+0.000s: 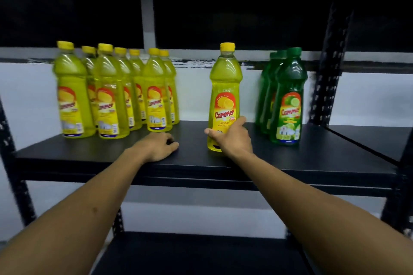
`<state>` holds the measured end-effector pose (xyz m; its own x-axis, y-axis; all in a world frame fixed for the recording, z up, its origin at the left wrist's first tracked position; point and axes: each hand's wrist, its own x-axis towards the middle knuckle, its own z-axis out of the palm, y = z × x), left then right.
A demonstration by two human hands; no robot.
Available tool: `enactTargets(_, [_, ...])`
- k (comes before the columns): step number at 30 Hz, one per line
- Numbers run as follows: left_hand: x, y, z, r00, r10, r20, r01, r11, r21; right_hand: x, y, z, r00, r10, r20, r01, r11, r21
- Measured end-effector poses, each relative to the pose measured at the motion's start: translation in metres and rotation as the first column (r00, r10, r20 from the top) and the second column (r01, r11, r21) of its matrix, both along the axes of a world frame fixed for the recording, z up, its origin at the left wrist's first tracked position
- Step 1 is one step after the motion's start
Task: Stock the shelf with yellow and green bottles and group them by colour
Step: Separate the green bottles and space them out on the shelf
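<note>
right hand point(232, 140) has its thumb and fingers wrapped round the lower part of a lone yellow bottle point(225, 87), upright on the black shelf point(312, 158) between the yellow group point(116, 91) and green bottles point(283, 96). left hand point(159, 146) rests on the shelf, fingers loosely curled, holding nothing

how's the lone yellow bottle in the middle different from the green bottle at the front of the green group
The lone yellow bottle holds yellow liquid under a yellow cap; the front green bottle holds green liquid under a green cap. The yellow one stands alone mid-shelf, held low down by the right hand; the green one stands untouched, with other green bottles close behind it. Its label shows a lemon, the green one's a lime. Both stand upright and share the same shape and brand label.
</note>
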<state>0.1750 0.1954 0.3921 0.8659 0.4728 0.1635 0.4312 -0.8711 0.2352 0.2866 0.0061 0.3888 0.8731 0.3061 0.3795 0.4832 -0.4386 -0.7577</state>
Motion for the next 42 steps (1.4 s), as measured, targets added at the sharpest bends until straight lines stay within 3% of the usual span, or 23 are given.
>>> enactTargets(4, [-0.024,0.033,0.001,0.976,0.217,0.008,-0.218,0.974,0.055,-0.006,0.046,-0.002,0.991,0.133,-0.008,-0.133,0.990,-0.056])
enactTargets(8, [-0.025,0.037,-0.006,0.948,0.267,0.171,-0.266,0.964,-0.026,-0.002,0.069,-0.004,0.966,0.254,0.048,-0.214,0.889,-0.406])
enactTargets(10, [-0.023,0.030,-0.002,0.867,0.326,0.377,-0.278,0.944,-0.175,0.002,0.069,-0.002,0.927,0.361,0.098,-0.248,0.789,-0.562])
enactTargets(12, [-0.021,0.019,0.008,0.709,0.428,0.560,-0.259,0.897,-0.358,0.007,0.066,0.000,0.886,0.455,0.089,-0.302,0.712,-0.633])
enactTargets(13, [-0.018,0.013,0.013,0.650,0.461,0.604,-0.241,0.879,-0.411,0.012,0.066,0.000,0.877,0.474,0.078,-0.320,0.698,-0.640])
enactTargets(15, [-0.007,0.001,0.018,0.618,0.467,0.632,-0.207,0.873,-0.443,0.025,0.067,-0.002,0.890,0.449,0.077,-0.310,0.720,-0.621])
enactTargets(20, [0.026,-0.014,0.005,0.663,0.472,0.581,-0.222,0.865,-0.449,0.051,0.073,-0.006,0.956,0.275,0.101,-0.160,0.779,-0.606])
enactTargets(26, [0.036,-0.002,0.003,0.671,0.509,0.539,-0.236,0.836,-0.496,0.063,0.077,-0.011,0.968,0.237,0.082,-0.148,0.805,-0.574])
enactTargets(34, [0.027,0.008,0.003,0.516,0.647,0.561,-0.219,0.733,-0.644,0.063,0.074,-0.012,0.960,0.267,0.085,-0.175,0.806,-0.565])
enactTargets(42, [0.029,0.017,0.002,0.563,0.615,0.552,-0.275,0.769,-0.576,0.059,0.070,-0.011,0.959,0.266,0.096,-0.169,0.812,-0.558])
